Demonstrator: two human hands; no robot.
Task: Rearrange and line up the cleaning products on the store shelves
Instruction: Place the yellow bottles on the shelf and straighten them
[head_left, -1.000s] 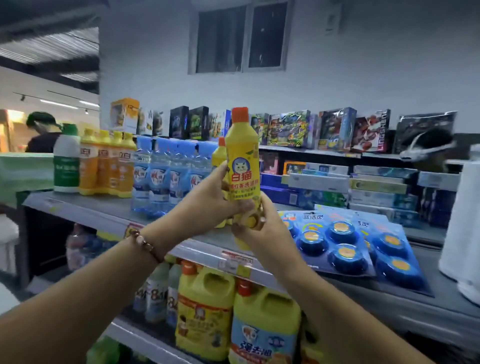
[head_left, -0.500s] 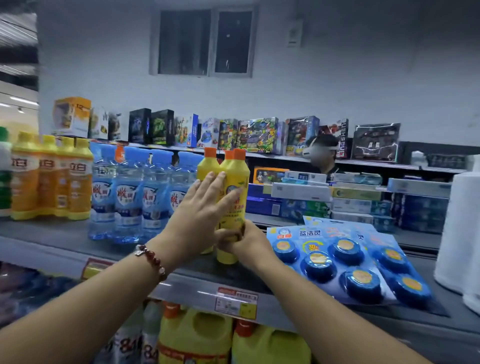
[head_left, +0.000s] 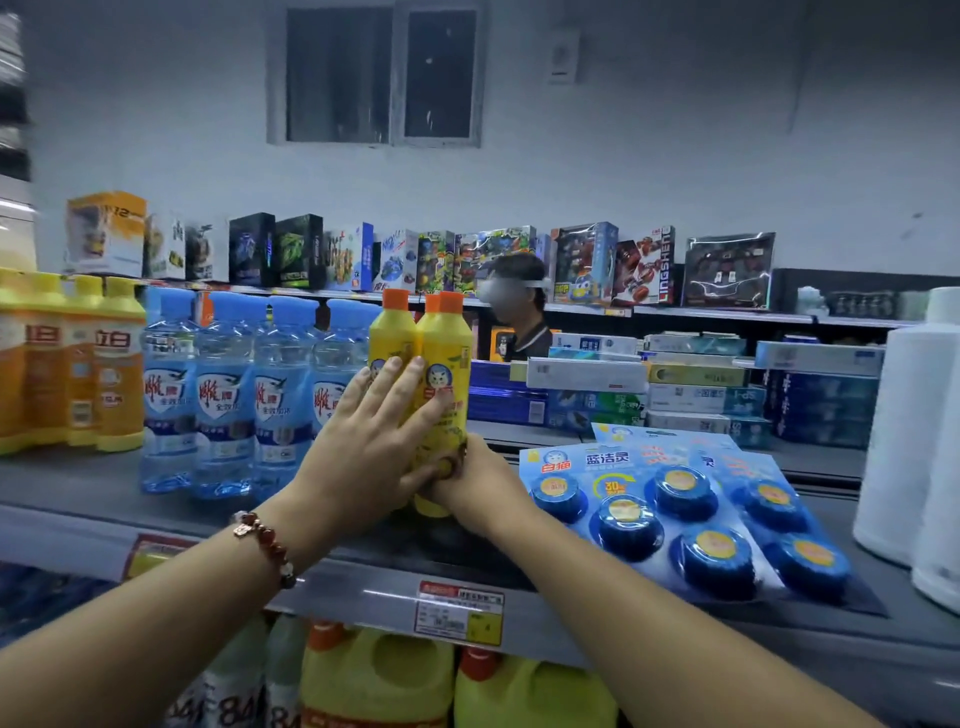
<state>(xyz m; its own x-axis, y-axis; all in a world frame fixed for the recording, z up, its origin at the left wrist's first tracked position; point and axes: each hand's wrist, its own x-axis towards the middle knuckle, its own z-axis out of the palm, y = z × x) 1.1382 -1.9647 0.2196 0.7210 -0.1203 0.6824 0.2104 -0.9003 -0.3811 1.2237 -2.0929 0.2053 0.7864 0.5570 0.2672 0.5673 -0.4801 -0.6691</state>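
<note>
A yellow bottle with an orange cap (head_left: 448, 358) stands upright on the grey shelf (head_left: 78, 499), close against two more like it (head_left: 392, 332). My left hand (head_left: 363, 447) lies flat against the front of these bottles, fingers straight and spread. My right hand (head_left: 467, 480) grips the front bottle near its base, partly hidden by my left hand. Left of them stands a row of clear blue bottles (head_left: 223, 400), and further left several yellow-orange bottles (head_left: 78, 364).
Blue blister cards of round toilet blocks (head_left: 675, 499) lie flat on the shelf to the right, beside white paper rolls (head_left: 914, 447). Yellow jugs (head_left: 374, 675) stand on the shelf below. Stacked boxes and a person are behind the shelf.
The yellow bottle, held up in the air a second ago, now stands on the shelf next to the other two. My left hand has flattened against the bottles.
</note>
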